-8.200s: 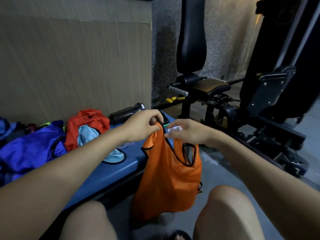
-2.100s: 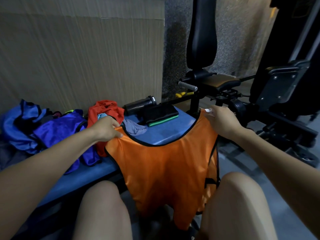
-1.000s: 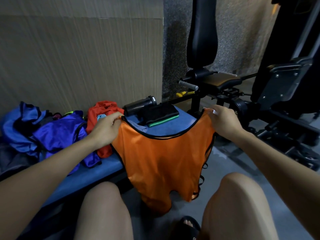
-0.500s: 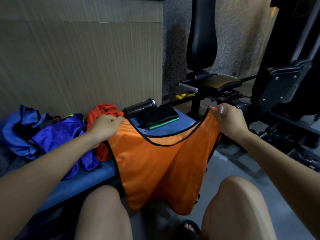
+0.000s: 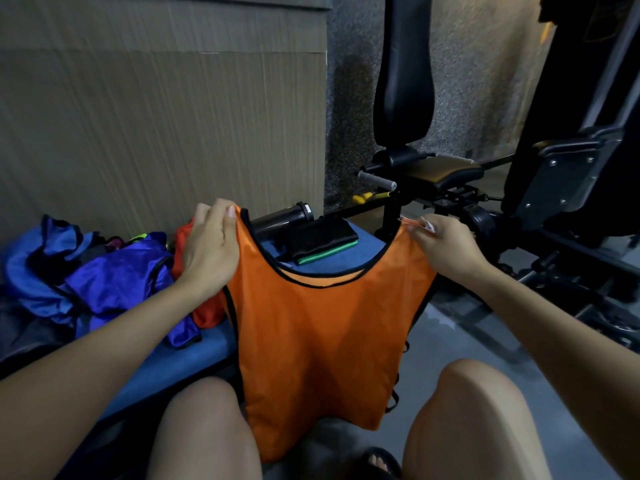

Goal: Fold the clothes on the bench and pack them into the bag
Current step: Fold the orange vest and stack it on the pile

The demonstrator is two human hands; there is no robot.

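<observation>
Between the person's knees and the blue bench (image 5: pixel 194 355), an orange vest (image 5: pixel 318 341) hung upright, neckline up, hem toward the floor, its long axis vertical. Left hand (image 5: pixel 209 251) gripped one shoulder strap, fingers curled over it; right hand (image 5: pixel 441 245) pinched the other. Blue and purple clothes (image 5: pixel 114 282) lay heaped on the bench's left, with a red garment (image 5: pixel 206 313) beside them.

red top (image 5: pixel 207 311) mostly hidden, bag unseen

Dim room, wood-grain wall panel (image 5: pixel 156 116), speckled grey wall (image 5: pixel 349 98), black gym machine (image 5: pixel 554 188), grey floor (image 5: pixel 460 341)
</observation>
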